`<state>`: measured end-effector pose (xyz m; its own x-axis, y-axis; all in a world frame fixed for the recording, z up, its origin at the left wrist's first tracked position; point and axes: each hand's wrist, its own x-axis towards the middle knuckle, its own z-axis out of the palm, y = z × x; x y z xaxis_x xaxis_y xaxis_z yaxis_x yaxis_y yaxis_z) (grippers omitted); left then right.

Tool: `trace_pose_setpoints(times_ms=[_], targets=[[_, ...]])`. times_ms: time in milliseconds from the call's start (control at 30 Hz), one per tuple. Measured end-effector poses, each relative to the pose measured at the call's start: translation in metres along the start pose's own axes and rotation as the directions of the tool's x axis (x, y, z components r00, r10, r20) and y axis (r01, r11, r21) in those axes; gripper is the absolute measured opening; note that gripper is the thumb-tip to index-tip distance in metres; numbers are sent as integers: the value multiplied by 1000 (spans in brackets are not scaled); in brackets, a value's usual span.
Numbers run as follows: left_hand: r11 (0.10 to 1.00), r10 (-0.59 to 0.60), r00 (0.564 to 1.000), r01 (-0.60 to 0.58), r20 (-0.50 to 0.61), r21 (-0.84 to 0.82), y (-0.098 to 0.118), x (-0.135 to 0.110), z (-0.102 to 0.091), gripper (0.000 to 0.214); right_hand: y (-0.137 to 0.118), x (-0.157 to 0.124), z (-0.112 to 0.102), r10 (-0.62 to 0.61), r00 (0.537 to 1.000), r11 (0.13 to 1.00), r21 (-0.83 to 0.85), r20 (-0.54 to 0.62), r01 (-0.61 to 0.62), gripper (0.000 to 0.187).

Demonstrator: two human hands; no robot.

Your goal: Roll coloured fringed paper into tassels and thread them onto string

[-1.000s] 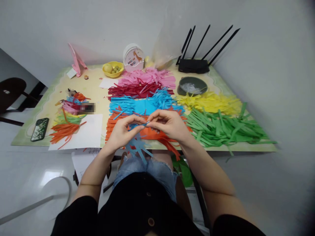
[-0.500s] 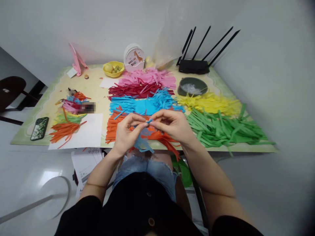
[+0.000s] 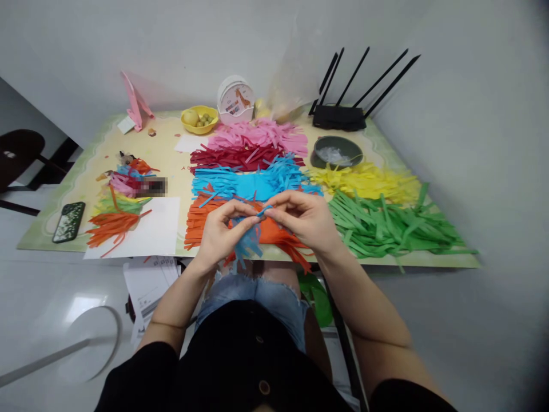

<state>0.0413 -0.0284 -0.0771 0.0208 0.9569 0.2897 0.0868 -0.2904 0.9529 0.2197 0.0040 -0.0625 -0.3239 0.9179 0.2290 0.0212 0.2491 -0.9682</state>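
Where the blue tassel [image 3: 249,236] is held: in the air at the middle of the tabletop [image 3: 158,151] near edge, seen against the orange fringed sheet [image 3: 278,232].
Left hand [image 3: 219,230]: thumb and fingertips clamped on the tassel's narrow gathered neck [image 3: 265,211]; fringe [image 3: 244,250] left hanging beside the thumb.
Right hand [image 3: 306,222]: thumb and finger clamped on the same neck, just beside the other pinch.
Weight and feel: judged very light and soft, thin paper or similar; no stiffness to be expected in the fringe.
Fragility: strands probably torn easily if tugged singly; neck likely to be loosened if released early.
Best hold: at the neck, by both pinches, pressure kept light; fringe better left free.
Slip: not much expected; exact material cannot be told.
Blue fringed sheet [image 3: 253,186]: laid flat behind the orange one, farther from the near edge.
Green fringed sheet [image 3: 397,224]: piled toward the tabletop's near right corner, well apart from both hands.
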Motion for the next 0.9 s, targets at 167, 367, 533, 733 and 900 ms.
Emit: trace_pose_setpoints(times_ms=[167,367,533,733,900], targets=[[997,-39,999,38,-18,-67,-3,-3,0,21,-2,3,-4,34,993,999,-24,110,-31,35],[981,-115,985,133,133,-143,-7,0,0,33,-8,4,-5,-31,995,987,-156,93,45,28],[964,-168,979,188,118,-186,-16,-1,-11,31,-10,5,1,-52,993,975,-211,107,74,24],[930,-267,963,266,28,-253,-25,-11,-20,34,-12,11,23,-96,995,978,-182,28,99,23],[940,-335,942,332,-25,-80,-39,-33,-77,39,0,4,35,-13,994,999,-37,112,17,26]])
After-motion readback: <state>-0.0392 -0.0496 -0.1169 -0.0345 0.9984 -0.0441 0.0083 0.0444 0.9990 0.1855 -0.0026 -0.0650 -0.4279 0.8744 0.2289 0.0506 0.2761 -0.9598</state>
